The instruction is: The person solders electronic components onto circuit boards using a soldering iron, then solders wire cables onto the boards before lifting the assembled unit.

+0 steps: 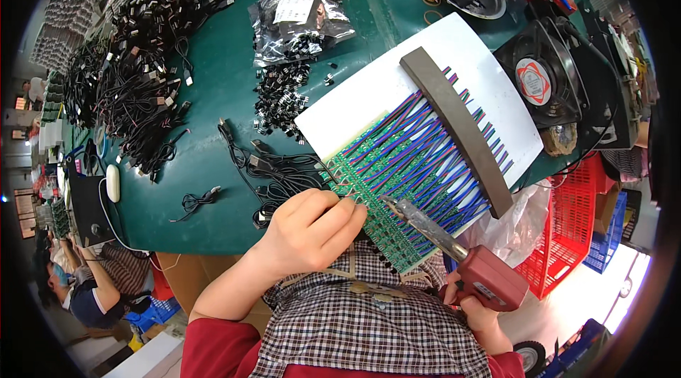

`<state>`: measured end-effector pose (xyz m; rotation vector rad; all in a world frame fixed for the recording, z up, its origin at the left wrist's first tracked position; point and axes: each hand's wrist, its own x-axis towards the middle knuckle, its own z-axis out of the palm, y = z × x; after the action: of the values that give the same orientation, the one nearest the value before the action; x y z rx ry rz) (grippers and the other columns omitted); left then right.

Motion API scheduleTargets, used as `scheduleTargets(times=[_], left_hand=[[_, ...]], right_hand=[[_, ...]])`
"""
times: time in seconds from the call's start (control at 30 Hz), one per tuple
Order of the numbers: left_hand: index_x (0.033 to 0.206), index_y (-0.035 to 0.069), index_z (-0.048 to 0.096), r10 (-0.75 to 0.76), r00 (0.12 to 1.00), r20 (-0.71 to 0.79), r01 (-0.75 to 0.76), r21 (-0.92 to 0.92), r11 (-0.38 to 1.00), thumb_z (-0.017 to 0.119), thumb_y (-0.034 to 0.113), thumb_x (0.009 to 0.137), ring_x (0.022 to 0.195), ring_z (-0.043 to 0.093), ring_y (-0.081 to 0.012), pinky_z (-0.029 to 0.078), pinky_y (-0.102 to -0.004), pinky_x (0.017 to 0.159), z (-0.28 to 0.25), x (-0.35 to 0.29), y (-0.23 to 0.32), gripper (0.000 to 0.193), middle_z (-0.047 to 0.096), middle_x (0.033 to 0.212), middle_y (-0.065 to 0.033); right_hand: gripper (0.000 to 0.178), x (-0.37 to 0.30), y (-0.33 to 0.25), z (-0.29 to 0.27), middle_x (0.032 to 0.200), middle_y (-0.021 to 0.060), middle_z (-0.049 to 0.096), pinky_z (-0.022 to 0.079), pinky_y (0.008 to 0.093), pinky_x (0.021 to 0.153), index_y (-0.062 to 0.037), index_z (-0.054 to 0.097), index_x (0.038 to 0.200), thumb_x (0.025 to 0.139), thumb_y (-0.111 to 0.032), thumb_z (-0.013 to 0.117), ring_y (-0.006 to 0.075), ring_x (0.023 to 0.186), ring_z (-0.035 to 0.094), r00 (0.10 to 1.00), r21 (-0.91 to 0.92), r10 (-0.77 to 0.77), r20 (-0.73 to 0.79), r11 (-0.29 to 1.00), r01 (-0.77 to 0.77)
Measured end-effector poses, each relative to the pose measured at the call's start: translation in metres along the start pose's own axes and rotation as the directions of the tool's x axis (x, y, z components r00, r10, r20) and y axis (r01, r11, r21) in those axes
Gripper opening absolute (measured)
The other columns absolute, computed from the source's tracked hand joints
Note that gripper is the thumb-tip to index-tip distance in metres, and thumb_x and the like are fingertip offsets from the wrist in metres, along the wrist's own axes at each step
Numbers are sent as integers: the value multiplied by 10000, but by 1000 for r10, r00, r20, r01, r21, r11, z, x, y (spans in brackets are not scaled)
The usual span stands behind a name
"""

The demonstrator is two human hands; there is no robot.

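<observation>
A panel of small green circuit boards [386,232] lies in front of me, with rows of blue, red and black wires [408,140] running from it across a white board [516,133]. A dark bar [460,130] lies across those wires. My left hand [305,232] is closed in a pinch at the panel's left edge; what sits between its fingertips is too small to make out. My right hand [479,313] grips a red soldering gun [493,279], partly hidden behind its body. The gun's metal barrel [436,230] slants up-left over the boards, its tip close to my left fingertips.
Black cables [284,172] lie just beyond my left hand, with a big cable heap [138,73] farther left. Small black parts [280,98] are piled by a plastic bag [301,20]. A fan [543,80] stands at right, above a red crate [567,225]. Another person [96,293] sits at far left.
</observation>
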<state>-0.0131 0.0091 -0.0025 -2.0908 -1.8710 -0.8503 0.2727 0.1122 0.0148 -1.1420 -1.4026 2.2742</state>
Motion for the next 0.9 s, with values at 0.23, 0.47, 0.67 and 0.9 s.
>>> scheduleTargets(times=[0.23, 0.47, 0.67, 0.9], left_hand=[[830, -4, 659, 19, 999, 33, -20, 26, 999, 629, 100, 561, 695, 572, -185, 498, -288, 557, -1, -2, -2, 291, 585, 785, -59], [836, 11, 646, 18, 998, 57, -19, 15, 1000, 640, 94, 605, 712, 567, -169, 492, -274, 591, -3, -3, -4, 245, 576, 807, -54], [849, 19, 636, 10, 998, 57, -11, 14, 1000, 648, 79, 629, 727, 560, -155, 488, -264, 622, -2, -4, -4, 228, 570, 830, -48], [832, 24, 660, 20, 1000, 23, -21, 13, 1000, 641, 106, 598, 692, 575, -181, 502, -288, 573, 0, -4, -5, 249, 575, 789, -52]], right_hand=[[339, -5, 26, -17, 882, 119, 629, 510, 287, 635, 6, 616, 957, 620, -15, 599, 206, 719, 624, 1000, -454, -19, 9, 891, 21], [385, -18, 56, -36, 1001, 133, 668, 537, 301, 646, -60, 698, 934, 554, -67, 762, 240, 787, 668, 984, -612, -177, -26, 781, 124], [396, -15, 55, -35, 1014, 132, 667, 528, 308, 645, -54, 697, 941, 551, -86, 759, 246, 778, 665, 987, -633, -157, -18, 767, 111], [388, -13, 49, -29, 975, 124, 675, 523, 310, 656, -50, 696, 929, 546, -83, 751, 248, 783, 663, 984, -632, -176, -9, 763, 131]])
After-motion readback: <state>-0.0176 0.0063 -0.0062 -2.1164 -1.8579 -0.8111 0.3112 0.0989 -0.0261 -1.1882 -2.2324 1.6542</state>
